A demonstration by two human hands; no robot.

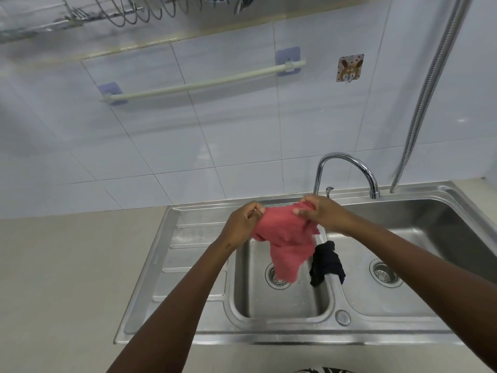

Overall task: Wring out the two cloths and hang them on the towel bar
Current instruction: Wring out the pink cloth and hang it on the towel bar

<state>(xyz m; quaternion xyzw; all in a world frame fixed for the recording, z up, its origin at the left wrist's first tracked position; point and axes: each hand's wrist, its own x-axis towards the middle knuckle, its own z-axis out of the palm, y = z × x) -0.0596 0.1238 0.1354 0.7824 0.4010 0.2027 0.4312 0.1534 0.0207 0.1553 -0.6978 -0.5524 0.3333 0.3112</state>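
A pink cloth (286, 239) hangs spread between both hands above the left basin of the steel sink (150, 267). My left hand (243, 223) pinches its upper left corner, and my right hand (321, 212) grips its upper right edge. A dark cloth (326, 263) lies draped over the divider between the two basins, just right of the pink one. The pale towel bar (201, 84) is mounted on the tiled wall above and to the left, with nothing on it.
A curved chrome tap (349, 164) stands behind the sink. A metal hose (427, 90) runs down the wall at right. A sticker hook (349, 68) sits right of the bar. A wire dish rack (80, 14) hangs at the top left. Beige countertop (67, 278) lies left of the sink.
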